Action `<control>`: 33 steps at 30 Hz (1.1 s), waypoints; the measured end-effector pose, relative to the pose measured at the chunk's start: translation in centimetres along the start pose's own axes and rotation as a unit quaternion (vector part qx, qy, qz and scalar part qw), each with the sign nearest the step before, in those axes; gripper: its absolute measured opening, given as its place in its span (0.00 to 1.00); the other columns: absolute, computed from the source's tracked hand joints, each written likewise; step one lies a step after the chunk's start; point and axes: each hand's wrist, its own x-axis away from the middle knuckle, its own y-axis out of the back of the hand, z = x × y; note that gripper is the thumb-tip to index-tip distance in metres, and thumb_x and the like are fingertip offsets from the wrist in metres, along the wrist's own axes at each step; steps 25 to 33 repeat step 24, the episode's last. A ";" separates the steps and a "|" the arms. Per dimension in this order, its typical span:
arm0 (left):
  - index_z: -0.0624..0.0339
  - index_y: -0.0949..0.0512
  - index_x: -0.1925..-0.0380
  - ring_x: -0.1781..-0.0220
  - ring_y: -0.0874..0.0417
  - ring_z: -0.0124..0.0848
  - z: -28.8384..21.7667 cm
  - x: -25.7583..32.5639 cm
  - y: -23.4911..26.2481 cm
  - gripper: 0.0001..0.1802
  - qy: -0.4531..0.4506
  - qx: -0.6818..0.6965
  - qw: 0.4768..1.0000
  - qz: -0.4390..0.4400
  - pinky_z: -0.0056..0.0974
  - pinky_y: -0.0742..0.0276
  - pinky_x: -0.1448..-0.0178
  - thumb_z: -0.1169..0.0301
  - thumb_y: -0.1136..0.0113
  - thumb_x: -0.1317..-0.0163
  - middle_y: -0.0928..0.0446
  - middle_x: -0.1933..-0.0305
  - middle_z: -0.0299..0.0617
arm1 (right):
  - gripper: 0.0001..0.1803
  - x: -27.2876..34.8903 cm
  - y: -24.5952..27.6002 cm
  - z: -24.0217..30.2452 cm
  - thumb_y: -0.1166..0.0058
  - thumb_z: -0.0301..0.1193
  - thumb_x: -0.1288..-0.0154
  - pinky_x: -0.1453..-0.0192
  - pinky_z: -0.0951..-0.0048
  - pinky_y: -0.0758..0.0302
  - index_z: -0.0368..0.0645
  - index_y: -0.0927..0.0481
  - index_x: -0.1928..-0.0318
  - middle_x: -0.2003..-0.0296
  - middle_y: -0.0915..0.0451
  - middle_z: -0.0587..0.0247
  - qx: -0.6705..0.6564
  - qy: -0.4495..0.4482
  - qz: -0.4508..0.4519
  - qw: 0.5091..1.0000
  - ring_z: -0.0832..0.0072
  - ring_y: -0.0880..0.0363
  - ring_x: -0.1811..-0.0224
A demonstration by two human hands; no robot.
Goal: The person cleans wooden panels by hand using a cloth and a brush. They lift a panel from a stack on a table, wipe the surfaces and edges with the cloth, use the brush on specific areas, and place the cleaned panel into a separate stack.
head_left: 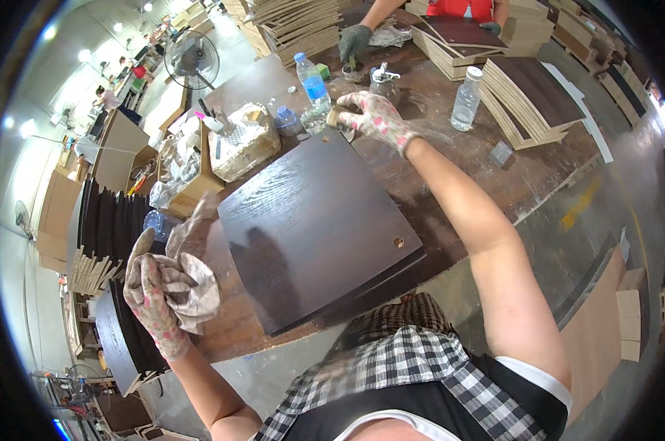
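Note:
A dark brown wooden panel [310,220] with a hole near two of its corners lies before me on the worktable, on top of another dark panel. My left hand [152,301], in a patterned glove, is closed round a crumpled pale rag [196,298] left of the panel. Beyond the panel's far corner, my right hand [380,121], in a similar glove, has its thumb and fingers closed on a small brownish thing [335,116]; its kind is unclear. A bottle with blue liquid [313,84] stands just past it.
A box of plastic-wrapped items [200,173] and a wrapped block [244,143] stand left. A clear bottle [465,101], a metal spray-gun cup [384,82] and stacked panels [531,99] are right. Across the table, a co-worker's gloved hand [355,42] reaches into a small pot.

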 end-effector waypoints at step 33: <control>0.48 0.27 0.37 0.23 0.40 0.55 1.1 5.7 -13.1 0.36 -0.294 -0.127 0.857 0.405 0.56 0.39 0.24 0.50 0.31 0.45 0.34 0.27 0.43 | 0.35 22.8 7.8 1.5 0.35 0.55 0.40 0.38 0.57 0.21 0.42 0.21 0.43 0.45 0.22 0.53 -0.368 -0.062 -0.083 0.924 0.61 0.19 0.45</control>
